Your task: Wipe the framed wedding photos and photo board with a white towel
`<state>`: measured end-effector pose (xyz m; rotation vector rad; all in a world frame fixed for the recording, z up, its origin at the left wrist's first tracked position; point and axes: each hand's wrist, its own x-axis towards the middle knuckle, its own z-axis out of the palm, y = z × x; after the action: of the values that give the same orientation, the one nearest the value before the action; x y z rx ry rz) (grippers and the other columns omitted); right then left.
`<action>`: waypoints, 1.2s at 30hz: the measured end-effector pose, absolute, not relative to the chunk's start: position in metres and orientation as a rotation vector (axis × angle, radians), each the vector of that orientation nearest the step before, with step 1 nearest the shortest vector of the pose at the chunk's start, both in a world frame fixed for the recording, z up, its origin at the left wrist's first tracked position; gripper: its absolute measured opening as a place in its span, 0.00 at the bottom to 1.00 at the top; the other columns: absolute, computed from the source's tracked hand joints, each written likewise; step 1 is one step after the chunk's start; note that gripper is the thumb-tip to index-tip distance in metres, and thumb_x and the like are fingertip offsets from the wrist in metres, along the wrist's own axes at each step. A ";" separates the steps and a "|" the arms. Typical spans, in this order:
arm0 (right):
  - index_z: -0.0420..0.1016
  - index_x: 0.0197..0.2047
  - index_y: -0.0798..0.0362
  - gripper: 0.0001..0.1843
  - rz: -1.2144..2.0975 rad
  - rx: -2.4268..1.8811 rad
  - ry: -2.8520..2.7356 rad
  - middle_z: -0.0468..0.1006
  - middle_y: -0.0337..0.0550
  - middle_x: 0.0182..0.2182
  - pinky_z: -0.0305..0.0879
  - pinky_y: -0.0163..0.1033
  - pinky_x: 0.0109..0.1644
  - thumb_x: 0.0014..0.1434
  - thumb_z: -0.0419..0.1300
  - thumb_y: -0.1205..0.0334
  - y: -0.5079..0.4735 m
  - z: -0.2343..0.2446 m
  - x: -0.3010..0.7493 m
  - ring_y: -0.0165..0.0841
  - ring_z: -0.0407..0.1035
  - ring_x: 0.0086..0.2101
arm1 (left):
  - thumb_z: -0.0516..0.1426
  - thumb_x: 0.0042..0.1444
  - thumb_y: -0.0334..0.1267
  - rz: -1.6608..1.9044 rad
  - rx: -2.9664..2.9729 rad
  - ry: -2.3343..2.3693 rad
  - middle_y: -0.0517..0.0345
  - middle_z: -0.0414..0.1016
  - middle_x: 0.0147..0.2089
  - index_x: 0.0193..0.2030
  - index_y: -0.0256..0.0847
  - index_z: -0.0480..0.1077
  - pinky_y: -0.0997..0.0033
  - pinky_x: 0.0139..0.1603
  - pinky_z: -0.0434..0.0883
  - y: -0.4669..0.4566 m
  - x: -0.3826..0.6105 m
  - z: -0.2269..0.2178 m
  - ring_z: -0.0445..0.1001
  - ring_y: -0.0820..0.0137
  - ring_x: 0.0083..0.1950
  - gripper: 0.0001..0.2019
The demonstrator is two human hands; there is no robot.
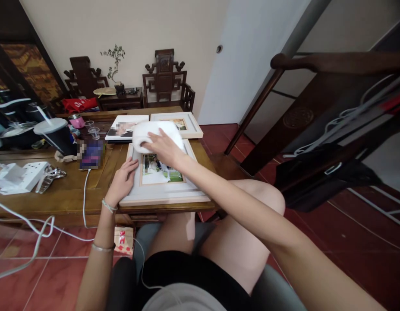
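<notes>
On the table lies a picture frame [161, 196] with a pale wide border and a photo of two people outdoors inside. My left hand [122, 181] rests on the frame's left edge, its fingers stretched out and holding nothing. Over the upper part of the frame, my right hand [162, 147] grips a thick, soft white folded cloth [169, 129] from above. The cloth hides the frame's top left portion. Behind it, a second pale frame [196, 123] and a white-edged photo panel [128, 121] lie partly covered.
Left on the wooden table [102, 190] are a phone [91, 154] with a charging cable, a dark cup [57, 136], a white power strip [28, 177] and small clear cups [94, 132]. A dark wooden chair [297, 116] stands at the right. A packet [124, 240] lies below the table edge.
</notes>
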<state>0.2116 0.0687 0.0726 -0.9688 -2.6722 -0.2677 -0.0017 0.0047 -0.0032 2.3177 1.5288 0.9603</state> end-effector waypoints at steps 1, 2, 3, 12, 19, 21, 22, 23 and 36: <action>0.69 0.63 0.56 0.34 -0.320 -0.896 -2.727 0.71 0.56 0.61 0.41 0.61 0.71 0.57 0.49 0.86 0.071 0.069 0.199 0.46 0.55 0.67 | 0.48 0.63 0.33 0.967 2.315 1.525 0.44 0.72 0.64 0.57 0.34 0.75 0.48 0.74 0.57 0.005 -0.001 -0.003 0.61 0.56 0.72 0.21; 0.69 0.63 0.57 0.32 -0.341 -0.868 -2.777 0.72 0.58 0.60 0.40 0.60 0.71 0.59 0.49 0.85 0.074 0.064 0.189 0.45 0.55 0.66 | 0.47 0.63 0.32 0.976 2.313 1.520 0.44 0.73 0.64 0.56 0.34 0.76 0.48 0.74 0.57 0.004 -0.001 -0.003 0.61 0.56 0.72 0.21; 0.69 0.63 0.57 0.30 -0.335 -0.877 -2.814 0.73 0.58 0.59 0.41 0.60 0.71 0.60 0.50 0.84 0.076 0.060 0.181 0.45 0.57 0.65 | 0.47 0.62 0.31 0.986 2.311 1.511 0.45 0.73 0.63 0.55 0.34 0.76 0.49 0.74 0.57 0.004 -0.001 -0.003 0.62 0.56 0.72 0.21; 0.74 0.61 0.56 0.30 -0.165 -1.342 -2.785 0.80 0.56 0.51 0.48 0.55 0.67 0.58 0.53 0.81 0.087 0.066 0.227 0.44 0.72 0.53 | 0.46 0.61 0.28 1.043 2.307 1.482 0.45 0.76 0.61 0.56 0.33 0.74 0.53 0.73 0.59 0.002 0.000 -0.005 0.61 0.59 0.72 0.21; 0.77 0.58 0.58 0.28 -0.245 -1.538 -2.746 0.81 0.57 0.47 0.50 0.58 0.64 0.57 0.51 0.80 0.071 0.062 0.288 0.46 0.73 0.49 | 0.47 0.60 0.27 1.032 2.313 1.543 0.47 0.73 0.64 0.58 0.36 0.72 0.52 0.73 0.60 0.004 -0.002 -0.009 0.62 0.60 0.72 0.22; 0.75 0.59 0.60 0.30 -0.291 -1.465 -2.773 0.80 0.58 0.47 0.49 0.58 0.65 0.55 0.50 0.81 0.051 0.058 0.294 0.45 0.73 0.49 | 0.47 0.60 0.27 1.038 2.337 1.533 0.45 0.73 0.64 0.58 0.35 0.72 0.51 0.73 0.60 0.006 -0.003 -0.011 0.62 0.60 0.72 0.22; 0.74 0.59 0.61 0.32 -0.292 -1.438 -2.790 0.80 0.59 0.47 0.49 0.58 0.66 0.54 0.50 0.82 0.037 0.057 0.296 0.45 0.73 0.49 | 0.46 0.60 0.27 1.038 2.349 1.529 0.44 0.73 0.64 0.58 0.34 0.72 0.51 0.73 0.59 0.007 -0.004 -0.011 0.63 0.59 0.72 0.22; 0.74 0.59 0.61 0.32 -0.272 -1.419 -2.808 0.80 0.59 0.47 0.49 0.57 0.66 0.52 0.50 0.83 0.023 0.058 0.297 0.44 0.73 0.49 | 0.46 0.60 0.27 1.033 2.359 1.529 0.43 0.72 0.64 0.58 0.33 0.72 0.50 0.73 0.59 0.008 -0.005 -0.012 0.63 0.59 0.71 0.23; 0.76 0.59 0.55 0.36 0.037 -1.465 -2.630 0.81 0.52 0.48 0.51 0.60 0.64 0.49 0.48 0.84 0.038 0.064 0.305 0.45 0.73 0.49 | 0.47 0.58 0.29 0.878 2.350 1.497 0.46 0.68 0.68 0.61 0.32 0.72 0.49 0.75 0.53 0.008 -0.007 -0.005 0.56 0.58 0.74 0.25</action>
<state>0.3049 0.0385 0.0637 -1.4652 -2.6305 0.0370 -0.0069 0.0076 -0.0046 2.3498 1.4966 0.8778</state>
